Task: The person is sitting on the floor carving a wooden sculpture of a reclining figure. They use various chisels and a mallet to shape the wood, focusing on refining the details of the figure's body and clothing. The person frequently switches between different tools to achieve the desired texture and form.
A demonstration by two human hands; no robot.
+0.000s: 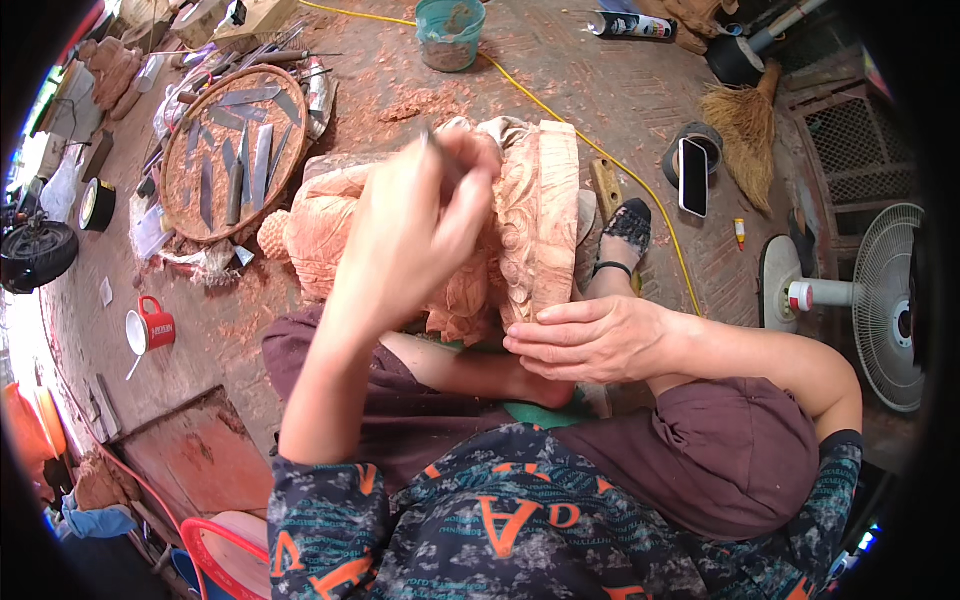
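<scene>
A reddish wooden carving [330, 215] lies on its side before me, its knobbly rounded end to the left and a carved base [556, 210] to the right. Over its middle is my left hand [425, 215], smeared by motion, fingers curled. A dark thin tip shows by its knuckles; what tool this belongs to is hidden. My right hand [595, 340] grips the near corner of the base between thumb and fingers. Beneath the left hand and forearm, part of the carving cannot be seen.
A round woven tray [168, 205] holds several flat blades. Farther off stands a green bucket [450, 55], with a yellow cable [560, 118] running past. A red mug [150, 326] lies left; a phone [692, 178], broom [745, 130] and fan [885, 310] are right. Wood chips litter the floor.
</scene>
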